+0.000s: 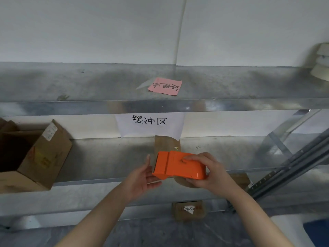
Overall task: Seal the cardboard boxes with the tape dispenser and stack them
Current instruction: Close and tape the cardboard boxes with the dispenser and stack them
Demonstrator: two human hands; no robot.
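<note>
An orange tape dispenser (179,165) is held in front of the middle metal shelf (106,157). My right hand (208,173) grips it from the right, thumb on its top face. My left hand (142,177) is flat under its left end, fingers straight, touching it from below. Behind the dispenser a narrow brown cardboard box (167,143) lies on the shelf, mostly hidden by the dispenser and my hands. An open cardboard box (44,154) with labels on its side stands at the left of the same shelf.
A white paper sign (149,122) hangs from the upper shelf edge, and a pink note (165,86) lies on the upper shelf. A small labelled cardboard box (188,210) sits on the floor below. Slanted metal rails (292,161) run at the right.
</note>
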